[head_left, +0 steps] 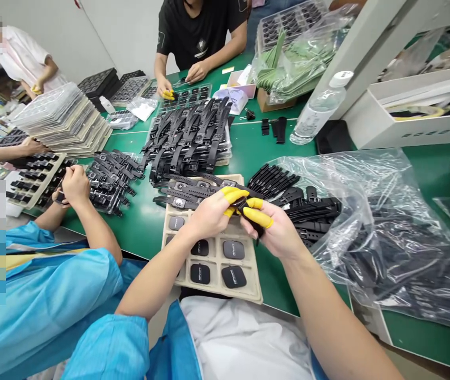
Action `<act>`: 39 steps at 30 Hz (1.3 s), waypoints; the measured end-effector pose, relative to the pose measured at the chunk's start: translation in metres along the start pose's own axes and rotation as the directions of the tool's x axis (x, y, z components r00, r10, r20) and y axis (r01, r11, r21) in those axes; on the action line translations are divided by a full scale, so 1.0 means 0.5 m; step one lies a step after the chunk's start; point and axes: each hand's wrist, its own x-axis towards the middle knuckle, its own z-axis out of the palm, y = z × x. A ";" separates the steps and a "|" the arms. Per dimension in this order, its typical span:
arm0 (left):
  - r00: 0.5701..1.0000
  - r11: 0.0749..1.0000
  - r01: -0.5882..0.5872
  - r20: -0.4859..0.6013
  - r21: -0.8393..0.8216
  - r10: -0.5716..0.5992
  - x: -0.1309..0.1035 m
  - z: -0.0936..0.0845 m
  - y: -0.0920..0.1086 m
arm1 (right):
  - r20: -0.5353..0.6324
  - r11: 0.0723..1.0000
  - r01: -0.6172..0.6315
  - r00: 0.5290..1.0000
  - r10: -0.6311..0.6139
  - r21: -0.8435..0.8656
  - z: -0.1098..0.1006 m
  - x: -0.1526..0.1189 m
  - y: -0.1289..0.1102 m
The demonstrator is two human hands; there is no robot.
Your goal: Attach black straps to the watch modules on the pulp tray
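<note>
My left hand [215,214] and my right hand [270,224], both with yellow finger cots, meet above a beige tray [252,285]. Between them they grip a black smartwatch part [242,205], and a black strap hangs down at the right hand; the fingers cover most of it. In the tray's compartments lie square black watch bodies [233,249] with white lettering. Assembled black watches [179,190] with straps rest across the tray's far end. To the right of my hands are loose black straps [274,179], several of them bundled side by side.
A clear plastic bag [399,253] of black straps covers the right side. A water bottle [320,108] stands before a white box [411,113]. Watches are piled [191,134] ahead. Co-workers work across the table and at my left, one with a blue sleeve [62,295].
</note>
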 end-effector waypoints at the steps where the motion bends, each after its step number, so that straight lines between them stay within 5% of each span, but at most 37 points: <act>1: 1.000 1.000 0.012 -0.005 0.003 -0.012 0.000 0.000 0.001 | -0.019 1.000 0.000 1.000 0.000 0.007 0.002 0.000 -0.001; 19: 0.987 0.994 0.097 0.123 0.053 -0.103 0.006 -0.017 0.033 | -0.049 0.982 -0.056 0.997 0.066 0.181 0.003 -0.001 -0.012; 28: 0.962 0.936 0.084 0.215 0.341 -0.165 0.009 -0.021 0.040 | 0.050 0.970 -0.197 0.980 0.192 0.141 -0.018 0.009 -0.011; 39: 0.959 0.944 0.089 0.227 0.319 -0.168 0.007 -0.029 0.041 | 0.062 0.969 -0.208 0.977 0.202 0.135 -0.020 0.007 -0.012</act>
